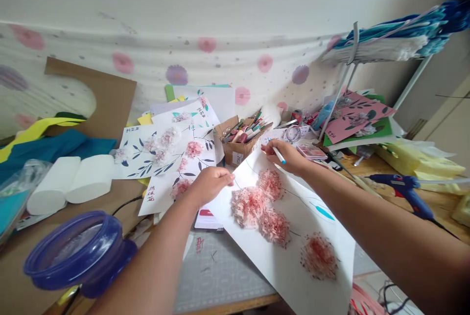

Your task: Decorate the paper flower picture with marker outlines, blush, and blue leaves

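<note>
A white sheet of paper (pixel 293 280) lies tilted in front of me, with several fluffy pink flowers (pixel 273 227) on it, thin drawn stems and one teal leaf (pixel 324 211). My left hand (pixel 213 183) pinches the sheet's left edge between thumb and fingers. Near the sheet's far corner, my right hand (pixel 288 156) is closed around a slim white marker (pixel 279 155) with a blue end. The marker's tip sits by the paper, but whether it touches I cannot tell. Under the sheet is a grey cutting mat (pixel 220 271).
Finished-looking flower pictures (pixel 165 153) are piled at the back left. Behind the sheet stands a cardboard box (pixel 235 146) full of pens. A purple plastic bowl (pixel 73 251) and white paper rolls (pixel 88 178) are on the left. A blue glue gun (pixel 402 187) lies on the right.
</note>
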Tool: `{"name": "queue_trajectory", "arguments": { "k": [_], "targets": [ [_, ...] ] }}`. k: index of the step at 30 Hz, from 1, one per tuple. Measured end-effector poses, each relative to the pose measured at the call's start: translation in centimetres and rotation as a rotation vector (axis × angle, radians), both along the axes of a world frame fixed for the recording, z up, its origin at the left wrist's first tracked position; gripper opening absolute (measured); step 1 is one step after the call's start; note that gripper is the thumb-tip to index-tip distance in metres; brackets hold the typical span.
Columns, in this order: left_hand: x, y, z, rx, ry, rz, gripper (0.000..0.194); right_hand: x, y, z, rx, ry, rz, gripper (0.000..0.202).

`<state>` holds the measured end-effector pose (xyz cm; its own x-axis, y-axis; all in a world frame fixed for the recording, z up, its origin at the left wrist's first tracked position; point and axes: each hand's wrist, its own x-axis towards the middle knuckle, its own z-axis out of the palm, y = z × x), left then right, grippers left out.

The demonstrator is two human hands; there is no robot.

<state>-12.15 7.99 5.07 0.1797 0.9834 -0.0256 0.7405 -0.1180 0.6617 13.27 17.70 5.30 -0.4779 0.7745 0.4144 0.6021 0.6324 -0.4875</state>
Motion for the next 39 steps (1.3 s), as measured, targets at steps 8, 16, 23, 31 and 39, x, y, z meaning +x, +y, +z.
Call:
{"name": "queue_trajectory", "arguments": {
  "k": [8, 16, 23, 31, 39],
  "targets": [
    [0.6, -0.6, 1.3, -0.085, 0.139, 0.175, 0.026, 4.7, -4.3, 0.4, 0.036, -0.016, -0.115, 0.013],
    [1.2, 0.4, -1.0, -0.260, 0.109, 0.202, 0.027, 6.8, -19.0, -3.8, 0.149, -0.269, 0.242, 0.009],
    [2.0, 0.0, -1.6, -0.365, 0.124, 0.202, 0.027, 5.8, -20.8, -6.3, 0.421, -0.359, 0.253, 0.023],
    [1.3, 0.7, -1.4, -0.319, 0.185, 0.211, 0.027, 8.2, -20.0, -5.9, 0.281, -0.447, 0.164, 0.019],
    [0.9, 0.9, -1.3, -0.171, 0.330, 0.226, 0.028, 7.3, -18.8, -5.9, 0.226, -0.419, 0.135, 0.020]
  ]
}}
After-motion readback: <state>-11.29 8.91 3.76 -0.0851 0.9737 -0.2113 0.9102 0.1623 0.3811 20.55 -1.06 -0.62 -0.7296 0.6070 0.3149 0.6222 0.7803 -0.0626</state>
